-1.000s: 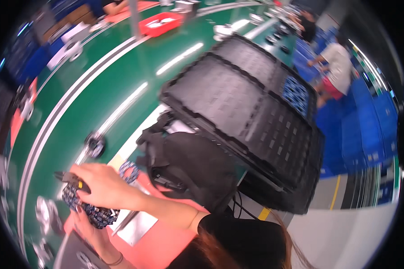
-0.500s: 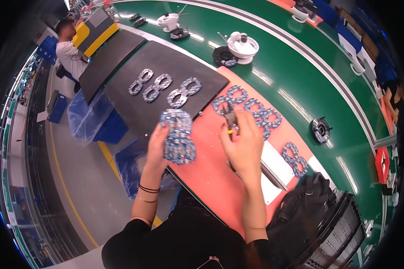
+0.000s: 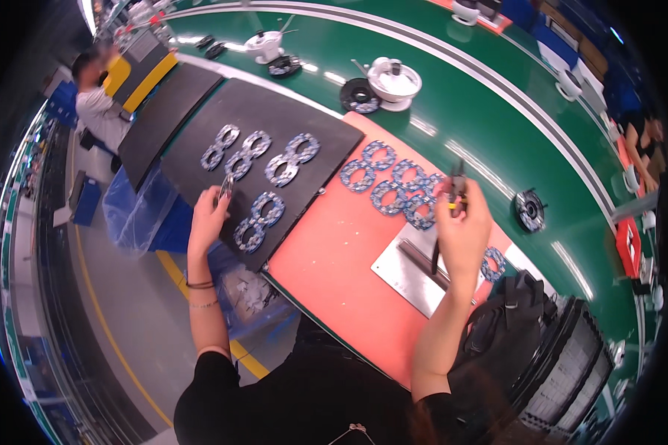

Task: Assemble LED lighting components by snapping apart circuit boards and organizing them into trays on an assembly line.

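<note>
L hand [image 3: 209, 215] has let go of the board stack – it now lies on the black mat [image 3: 200, 141], boards [image 3: 260, 220] at its 3 o'clock, fingers loose. R hand [image 3: 462, 226] stays clamped on pliers [image 3: 453, 196] – placing step done.

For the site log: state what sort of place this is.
Most likely an electronics assembly line in a factory: a long green conveyor carries round parts, figure-eight circuit boards lie on a black mat, and the right hand holds pliers.

Under the left hand [image 3: 209, 215] lies a matt black mat [image 3: 200, 152]. By the right hand [image 3: 464, 230], a smooth orange mat [image 3: 334, 252], shiny metal plate [image 3: 404, 271], glossy green tabletop [image 3: 453, 104].
</note>
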`<control>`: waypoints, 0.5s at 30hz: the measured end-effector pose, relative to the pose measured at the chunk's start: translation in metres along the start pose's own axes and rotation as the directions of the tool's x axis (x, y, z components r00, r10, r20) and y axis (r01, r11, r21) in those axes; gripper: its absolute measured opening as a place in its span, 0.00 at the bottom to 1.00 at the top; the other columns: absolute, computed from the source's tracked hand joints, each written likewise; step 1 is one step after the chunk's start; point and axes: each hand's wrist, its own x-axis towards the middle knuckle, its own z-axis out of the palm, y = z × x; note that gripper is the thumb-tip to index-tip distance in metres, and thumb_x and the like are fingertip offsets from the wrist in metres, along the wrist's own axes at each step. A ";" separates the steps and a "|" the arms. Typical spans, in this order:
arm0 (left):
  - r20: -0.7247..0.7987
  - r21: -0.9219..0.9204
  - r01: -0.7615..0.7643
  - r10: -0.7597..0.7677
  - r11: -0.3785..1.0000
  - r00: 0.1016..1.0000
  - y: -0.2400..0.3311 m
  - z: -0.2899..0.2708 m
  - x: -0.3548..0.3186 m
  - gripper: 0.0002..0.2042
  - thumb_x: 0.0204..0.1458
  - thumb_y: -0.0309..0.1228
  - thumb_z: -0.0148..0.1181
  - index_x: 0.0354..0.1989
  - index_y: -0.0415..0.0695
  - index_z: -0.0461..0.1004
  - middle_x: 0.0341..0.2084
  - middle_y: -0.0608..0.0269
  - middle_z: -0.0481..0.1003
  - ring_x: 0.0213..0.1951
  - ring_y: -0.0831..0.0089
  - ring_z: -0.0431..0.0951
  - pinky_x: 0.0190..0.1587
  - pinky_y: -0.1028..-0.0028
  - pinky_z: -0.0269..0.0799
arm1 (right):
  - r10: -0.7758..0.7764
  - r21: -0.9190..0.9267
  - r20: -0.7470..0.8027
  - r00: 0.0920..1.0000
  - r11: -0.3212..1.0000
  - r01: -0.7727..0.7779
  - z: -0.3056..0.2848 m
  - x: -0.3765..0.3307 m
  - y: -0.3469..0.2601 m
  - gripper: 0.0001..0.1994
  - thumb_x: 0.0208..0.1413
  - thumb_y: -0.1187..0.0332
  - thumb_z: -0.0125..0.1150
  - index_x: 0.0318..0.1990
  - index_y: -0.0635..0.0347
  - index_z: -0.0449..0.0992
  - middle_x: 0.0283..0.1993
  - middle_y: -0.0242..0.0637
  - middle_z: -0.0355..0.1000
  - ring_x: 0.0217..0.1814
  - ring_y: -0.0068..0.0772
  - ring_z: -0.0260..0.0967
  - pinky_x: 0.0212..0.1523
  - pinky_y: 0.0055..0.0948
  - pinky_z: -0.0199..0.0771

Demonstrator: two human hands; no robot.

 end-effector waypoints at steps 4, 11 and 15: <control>-0.131 -0.031 -0.019 0.015 0.999 0.991 -0.021 -0.017 0.029 0.10 0.59 0.31 0.56 0.43 0.39 0.75 0.30 0.62 0.77 0.29 0.80 0.77 0.28 0.77 0.71 | 0.026 0.128 -0.046 0.999 0.992 -0.020 -0.015 0.001 0.003 0.08 0.53 0.71 0.61 0.39 0.63 0.74 0.31 0.34 0.71 0.28 0.24 0.63 0.30 0.26 0.64; -0.460 -0.110 0.144 -0.179 0.983 0.870 -0.123 -0.026 0.065 0.21 0.55 0.31 0.61 0.55 0.34 0.72 0.43 0.55 0.79 0.40 0.72 0.80 0.47 0.73 0.73 | 0.041 0.089 -0.036 0.998 0.995 -0.038 -0.018 0.005 0.000 0.09 0.51 0.71 0.61 0.40 0.62 0.75 0.30 0.32 0.70 0.28 0.24 0.60 0.30 0.25 0.61; -0.477 0.111 0.146 -0.077 0.983 0.875 -0.104 -0.008 0.063 0.25 0.55 0.39 0.59 0.57 0.35 0.71 0.57 0.43 0.70 0.58 0.55 0.71 0.61 0.63 0.64 | 0.044 0.068 -0.060 0.997 0.997 -0.040 -0.023 0.009 0.008 0.09 0.52 0.71 0.61 0.40 0.62 0.74 0.30 0.32 0.71 0.27 0.24 0.59 0.30 0.25 0.62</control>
